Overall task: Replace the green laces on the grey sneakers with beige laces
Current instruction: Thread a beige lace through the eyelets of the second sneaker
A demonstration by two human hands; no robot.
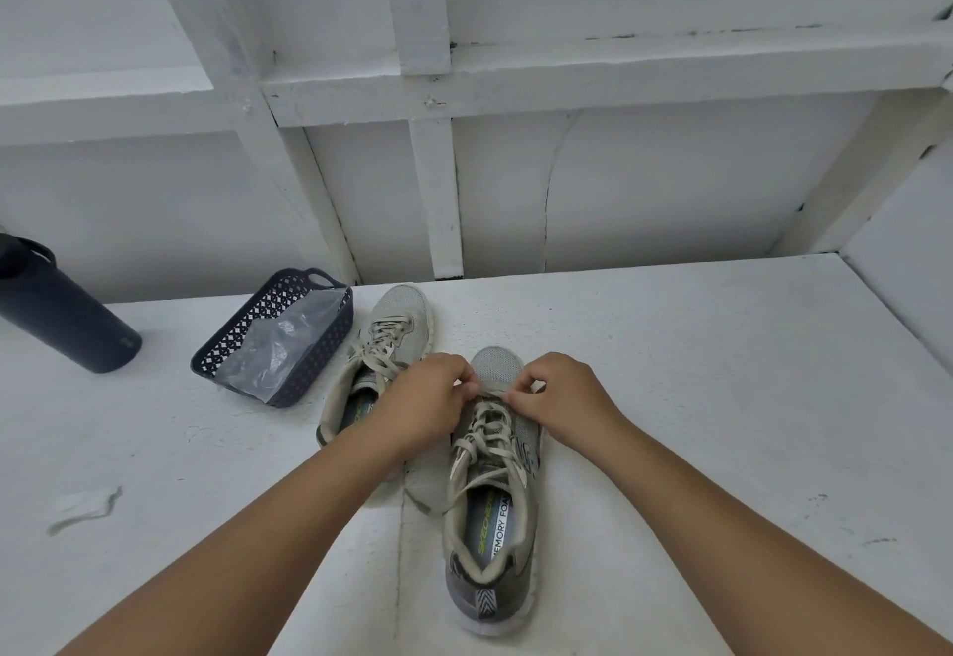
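On the white tabletop (722,397), directly before you, the near grey mesh sneaker (490,490) lies toe-away, laced in beige flat lace (482,441). Your left hand (428,397) and right hand (559,397) each pinch the lace at its lowest crossing near the toe. Uneven pulling could leave one end short. The far grey sneaker (397,325) wears beige too, beside a dark woven-plastic basket (237,341).

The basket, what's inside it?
The dark basket holds a crinkled clear plastic bag. Whether anything lies in or under that bag cannot be seen, because the plastic covers the basket's bottom.
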